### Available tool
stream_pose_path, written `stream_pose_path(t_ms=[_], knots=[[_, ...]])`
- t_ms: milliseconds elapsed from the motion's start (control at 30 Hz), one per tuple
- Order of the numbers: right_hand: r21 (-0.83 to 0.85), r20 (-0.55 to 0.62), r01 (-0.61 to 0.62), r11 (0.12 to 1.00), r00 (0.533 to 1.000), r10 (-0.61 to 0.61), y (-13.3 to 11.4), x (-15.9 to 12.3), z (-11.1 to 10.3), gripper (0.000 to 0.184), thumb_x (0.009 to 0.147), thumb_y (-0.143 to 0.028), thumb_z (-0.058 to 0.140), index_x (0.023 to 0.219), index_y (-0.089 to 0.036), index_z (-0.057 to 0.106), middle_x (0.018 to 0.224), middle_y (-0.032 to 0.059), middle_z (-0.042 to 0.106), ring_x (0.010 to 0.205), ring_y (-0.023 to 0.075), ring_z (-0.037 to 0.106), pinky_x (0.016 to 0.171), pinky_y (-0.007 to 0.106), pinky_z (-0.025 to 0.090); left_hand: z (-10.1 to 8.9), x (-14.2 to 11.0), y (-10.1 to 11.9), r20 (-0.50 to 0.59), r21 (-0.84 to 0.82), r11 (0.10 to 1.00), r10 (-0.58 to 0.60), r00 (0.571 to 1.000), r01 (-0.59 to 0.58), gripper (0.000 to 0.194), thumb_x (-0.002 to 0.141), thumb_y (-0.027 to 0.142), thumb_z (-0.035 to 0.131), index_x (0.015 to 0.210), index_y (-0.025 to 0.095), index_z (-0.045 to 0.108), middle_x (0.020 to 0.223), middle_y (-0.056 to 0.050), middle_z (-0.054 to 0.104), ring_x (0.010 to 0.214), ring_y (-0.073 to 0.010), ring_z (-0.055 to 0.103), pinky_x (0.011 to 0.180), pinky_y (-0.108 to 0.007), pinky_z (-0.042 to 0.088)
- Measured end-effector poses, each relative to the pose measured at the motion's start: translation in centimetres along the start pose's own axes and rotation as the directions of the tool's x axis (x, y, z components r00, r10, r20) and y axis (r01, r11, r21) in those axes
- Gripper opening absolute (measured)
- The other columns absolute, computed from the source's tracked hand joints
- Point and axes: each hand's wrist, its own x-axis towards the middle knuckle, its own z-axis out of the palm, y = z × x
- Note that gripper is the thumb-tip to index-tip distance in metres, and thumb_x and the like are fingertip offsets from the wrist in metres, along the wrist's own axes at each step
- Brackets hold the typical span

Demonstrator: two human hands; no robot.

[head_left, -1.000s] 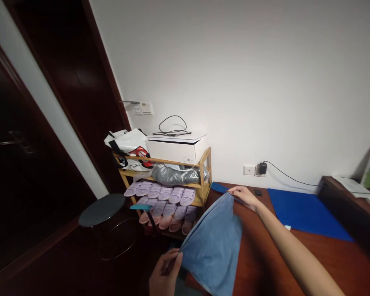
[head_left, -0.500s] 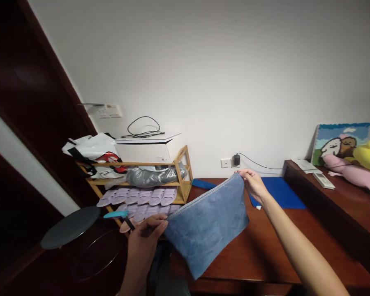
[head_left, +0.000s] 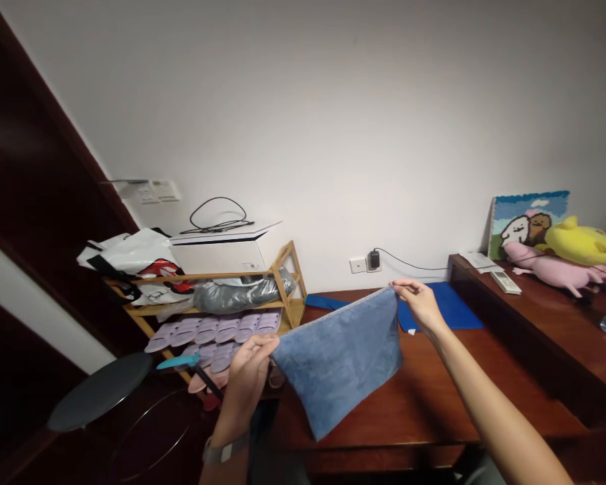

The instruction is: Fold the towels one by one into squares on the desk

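Note:
A blue fabric zipper pouch (head_left: 341, 357) hangs in the air above the brown table (head_left: 434, 397), its zipper edge on top and sloping up to the right. My left hand (head_left: 255, 360) pinches its upper left corner between thumb and fingers. At the upper right corner, my right hand (head_left: 417, 303) grips it the same way, arm stretched out. The zipper looks closed along the top. Behind the pouch, a blue mat (head_left: 447, 306) lies on the table, partly covered by my right hand.
Left stands a wooden rack (head_left: 287, 269) holding lilac slippers (head_left: 207, 330), a white box (head_left: 217, 254) and a bag (head_left: 136, 252). A dark round stool (head_left: 101, 391) is at lower left. Plush toys (head_left: 550, 263) and a remote (head_left: 505, 281) lie on the raised ledge at right.
My left hand has risen, bringing the pouch's left corner up so its top edge slopes less. The view has turned a little to the right, and a bottle now shows at the right edge.

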Motion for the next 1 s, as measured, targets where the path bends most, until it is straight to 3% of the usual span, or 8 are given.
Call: stream_pose_path(t_ms=[167, 333, 433, 567, 667, 800, 900, 1000], knots=[[-0.130, 0.003, 0.110, 0.985, 0.994, -0.111, -2.2, -1.1, -2.2, 0.040, 0.066, -0.052, 0.091, 0.088, -0.021, 0.078, 0.101, 0.0102, 0.081, 0.102, 0.0266, 0.074, 0.096, 0.042, 0.057, 0.4, 0.1, 0.2, 0.111, -0.003, 1.000, 0.017, 0.994, -0.017, 0.043, 0.053, 0.045, 0.093, 0.066, 0.021, 0.061, 0.079, -0.002, 0.072, 0.078, -0.0184, 0.069, 0.074, -0.029, 0.057], [-0.220, -0.110, 0.225, 0.949, 0.961, -0.253, -5.0, -1.3, -5.7, 0.040, 0.069, -0.053, 0.090, 0.086, -0.020, 0.076, 0.102, 0.0104, 0.081, 0.093, 0.0238, 0.074, 0.086, 0.040, 0.060, 3.4, -2.6, 0.8, 0.288, 0.073, 0.995, 0.051, 0.956, -0.075, 0.037, 0.062, 0.046, 0.090, 0.072, 0.021, 0.063, 0.077, -0.003, 0.073, 0.077, -0.0201, 0.070, 0.074, -0.032, 0.058], [-0.223, -0.216, 0.260, 0.940, 0.927, -0.308, -6.7, -0.8, -7.0, 0.041, 0.070, -0.052, 0.089, 0.089, -0.020, 0.074, 0.108, 0.0110, 0.079, 0.075, 0.0176, 0.071, 0.071, 0.034, 0.059, 5.9, -5.2, 0.9, 0.460, 0.077, 0.996, 0.003, 0.888, -0.044, 0.030, 0.070, 0.044, 0.087, 0.078, 0.021, 0.068, 0.077, -0.003, 0.073, 0.076, -0.0192, 0.070, 0.073, -0.030, 0.057], [-0.230, -0.267, 0.326, 0.917, 0.885, -0.381, -6.5, 1.4, -5.9, 0.036, 0.076, -0.051, 0.084, 0.089, -0.020, 0.072, 0.111, 0.0105, 0.078, 0.084, 0.0186, 0.073, 0.081, 0.035, 0.059, 8.2, -7.6, -1.6, 0.627, 0.084, 0.993, -0.119, 0.770, 0.085, 0.035, 0.066, 0.043, 0.091, 0.087, 0.020, 0.075, 0.081, -0.005, 0.075, 0.079, -0.0200, 0.071, 0.075, -0.031, 0.058], [-0.331, -0.186, 0.309, 0.892, 0.905, -0.382, -2.9, 3.8, -3.1, 0.034, 0.080, -0.054, 0.075, 0.088, -0.021, 0.071, 0.109, 0.0109, 0.078, 0.096, 0.0236, 0.073, 0.089, 0.040, 0.058, 7.8, -8.0, -6.3, 0.627, 0.105, 0.975, -0.218, 0.747, 0.196, 0.049, 0.061, 0.047, 0.094, 0.097, 0.018, 0.077, 0.080, -0.006, 0.075, 0.072, -0.0193, 0.070, 0.070, -0.031, 0.057], [-0.534, 0.040, 0.182, 0.826, 0.981, -0.190, 5.8, 5.2, 3.0, 0.031, 0.091, -0.050, 0.055, 0.094, -0.024, 0.071, 0.112, 0.0094, 0.078, 0.111, 0.0262, 0.070, 0.108, 0.048, 0.048, 4.4, -7.8, -14.2, 0.466, 0.171, 0.948, -0.317, 0.826, 0.267, 0.059, 0.059, 0.063, 0.088, 0.091, 0.016, 0.076, 0.076, -0.005, 0.073, 0.061, -0.0169, 0.065, 0.063, -0.032, 0.055], [-0.564, 0.212, 0.158, 0.811, 0.976, -0.042, 12.6, 2.4, 8.2, 0.022, 0.090, -0.040, 0.058, 0.092, -0.025, 0.073, 0.108, 0.0071, 0.079, 0.112, 0.0253, 0.071, 0.110, 0.048, 0.048, 0.6, -7.9, -19.6, 0.344, 0.289, 0.904, -0.405, 0.847, 0.314, 0.063, 0.051, 0.073, 0.084, 0.078, 0.018, 0.070, 0.065, -0.002, 0.067, 0.055, -0.0173, 0.063, 0.058, -0.032, 0.053], [-0.553, 0.365, 0.158, 0.818, 0.929, 0.067, 17.9, -3.1, 11.4, 0.016, 0.084, -0.034, 0.066, 0.091, -0.024, 0.077, 0.120, 0.0090, 0.078, 0.120, 0.0269, 0.069, 0.110, 0.046, 0.049, -3.1, -8.4, -23.3, 0.210, 0.441, 0.818, -0.494, 0.844, 0.369, 0.065, 0.045, 0.073, 0.084, 0.079, 0.020, 0.067, 0.058, 0.001, 0.064, 0.050, -0.0187, 0.062, 0.051, -0.031, 0.050]])
